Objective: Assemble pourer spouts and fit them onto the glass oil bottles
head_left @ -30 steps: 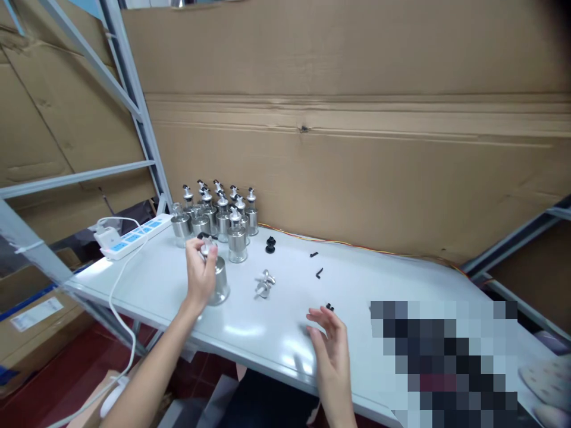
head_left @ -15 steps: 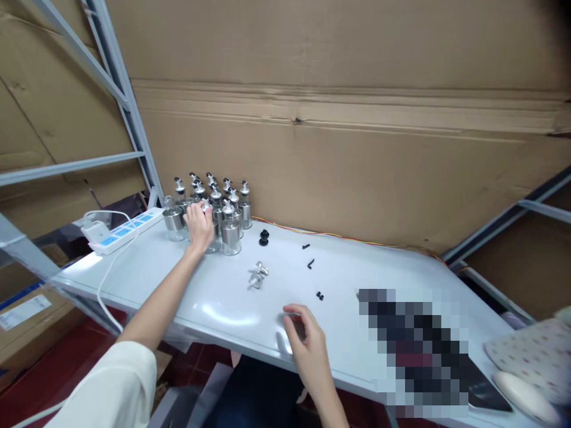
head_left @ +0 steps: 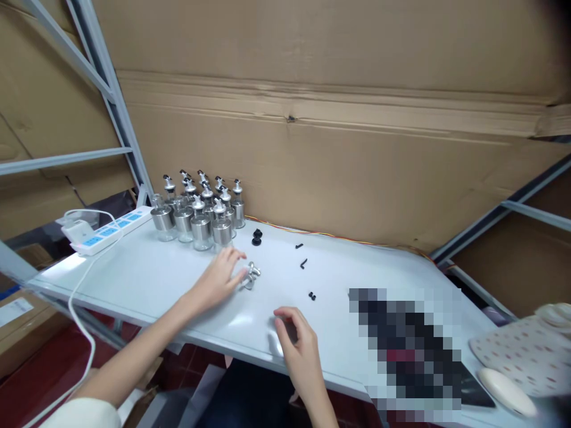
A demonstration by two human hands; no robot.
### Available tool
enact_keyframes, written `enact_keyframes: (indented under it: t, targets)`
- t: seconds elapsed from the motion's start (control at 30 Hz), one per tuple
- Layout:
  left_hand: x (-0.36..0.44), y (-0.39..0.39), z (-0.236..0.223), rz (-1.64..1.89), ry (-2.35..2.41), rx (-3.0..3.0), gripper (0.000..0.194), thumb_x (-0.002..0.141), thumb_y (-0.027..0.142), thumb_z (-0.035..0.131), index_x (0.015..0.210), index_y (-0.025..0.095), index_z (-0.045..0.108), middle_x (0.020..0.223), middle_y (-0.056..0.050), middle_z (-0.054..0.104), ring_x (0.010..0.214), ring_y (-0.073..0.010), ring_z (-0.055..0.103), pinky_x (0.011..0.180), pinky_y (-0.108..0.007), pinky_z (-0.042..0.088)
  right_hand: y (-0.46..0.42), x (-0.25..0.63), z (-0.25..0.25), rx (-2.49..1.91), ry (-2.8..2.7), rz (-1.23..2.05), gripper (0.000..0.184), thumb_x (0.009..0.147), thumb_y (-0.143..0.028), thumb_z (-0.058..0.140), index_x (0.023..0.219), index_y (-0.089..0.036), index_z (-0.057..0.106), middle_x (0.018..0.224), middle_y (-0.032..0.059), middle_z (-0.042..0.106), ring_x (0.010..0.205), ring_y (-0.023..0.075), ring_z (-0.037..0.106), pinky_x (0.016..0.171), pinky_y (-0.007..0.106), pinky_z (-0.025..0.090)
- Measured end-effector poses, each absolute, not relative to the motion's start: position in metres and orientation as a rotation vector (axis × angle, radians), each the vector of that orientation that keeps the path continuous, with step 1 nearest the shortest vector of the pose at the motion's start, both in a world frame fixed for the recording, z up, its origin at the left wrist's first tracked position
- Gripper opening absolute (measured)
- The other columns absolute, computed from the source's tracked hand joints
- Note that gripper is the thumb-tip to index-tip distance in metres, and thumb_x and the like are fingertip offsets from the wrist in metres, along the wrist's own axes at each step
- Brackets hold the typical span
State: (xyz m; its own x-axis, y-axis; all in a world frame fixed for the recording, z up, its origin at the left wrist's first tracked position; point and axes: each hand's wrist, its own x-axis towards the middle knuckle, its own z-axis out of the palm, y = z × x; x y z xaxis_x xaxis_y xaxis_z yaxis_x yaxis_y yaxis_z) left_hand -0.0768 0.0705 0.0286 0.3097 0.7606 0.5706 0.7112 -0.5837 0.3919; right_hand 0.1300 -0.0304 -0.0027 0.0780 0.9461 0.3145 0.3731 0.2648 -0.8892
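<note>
My left hand [head_left: 223, 274] is open, its fingers spread just left of a small pile of silver metal pourer tops [head_left: 252, 274]; I cannot tell whether it touches them. Behind it stand several glass bottles with steel sleeves, the nearest one [head_left: 222, 232] wearing a silver pourer top. Two bottles at the left [head_left: 164, 222] have bare glass necks. Over the table's front part my right hand [head_left: 300, 340] is open, thumb and index finger curved apart with nothing between them. Black stoppers [head_left: 257, 238], small black levers [head_left: 304, 263] and tiny black pieces [head_left: 312, 296] lie further off.
A white power strip [head_left: 111, 232] with a plug and cable lies along the table's left side. At the right are a blurred-out dark item [head_left: 410, 351], a cream oval object [head_left: 507, 391] and a spotted cloth-like thing [head_left: 517, 356]. Cardboard [head_left: 339, 148] walls the back.
My left hand has let go of the pourer top on a bottle and moved right and nearer, to the silver tops. My right hand has stayed nearly in place. The view has shifted slightly.
</note>
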Motion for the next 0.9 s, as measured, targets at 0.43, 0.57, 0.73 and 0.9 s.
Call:
enact_keyframes:
  t: [0.43, 0.57, 0.73, 0.9]
  targets:
    - [-0.045, 0.039, 0.011, 0.791, 1.470, 2.184, 0.013, 0.079, 0.020, 0.055, 0.092, 0.021, 0.051, 0.095, -0.003, 0.056, 0.083, -0.0195, 0.056, 0.080, -0.036, 0.048, -0.031, 0.129, 0.000, -1.303, -1.461, 0.679, 0.018, 0.087, -0.031, 0.050, 0.084, -0.019, 0.063, 0.085, 0.0060, 0.066, 0.080, 0.0198, 0.062, 0.072, 0.030, 0.049]
    - [-0.016, 0.023, 0.009, 0.935, 1.346, 1.900, 0.013, 0.078, 0.022, 0.058, 0.087, 0.020, 0.049, 0.085, 0.000, 0.056, 0.074, -0.0155, 0.056, 0.074, -0.030, 0.048, -0.030, 0.129, -0.003, -1.346, -1.327, 0.704, 0.018, 0.085, -0.033, 0.053, 0.085, -0.019, 0.064, 0.087, 0.0075, 0.068, 0.079, 0.0209, 0.064, 0.073, 0.032, 0.051]
    - [0.015, 0.007, 0.010, 1.032, 1.181, 1.590, 0.020, 0.084, 0.037, 0.055, 0.084, 0.018, 0.052, 0.074, 0.001, 0.057, 0.063, -0.0119, 0.053, 0.062, -0.023, 0.044, -0.025, 0.131, -0.008, -1.348, -1.083, 0.764, 0.025, 0.081, -0.037, 0.058, 0.093, -0.017, 0.063, 0.093, 0.0099, 0.069, 0.083, 0.0212, 0.066, 0.074, 0.032, 0.054]
    - [0.014, 0.003, 0.013, 0.923, 0.980, 1.530, 0.018, 0.083, 0.033, 0.057, 0.080, 0.015, 0.060, 0.101, -0.008, 0.062, 0.082, -0.0148, 0.061, 0.074, -0.024, 0.049, -0.022, 0.130, -0.005, -1.337, -1.048, 0.841, 0.024, 0.079, -0.038, 0.057, 0.084, -0.016, 0.065, 0.081, 0.0080, 0.070, 0.073, 0.0204, 0.066, 0.068, 0.032, 0.053]
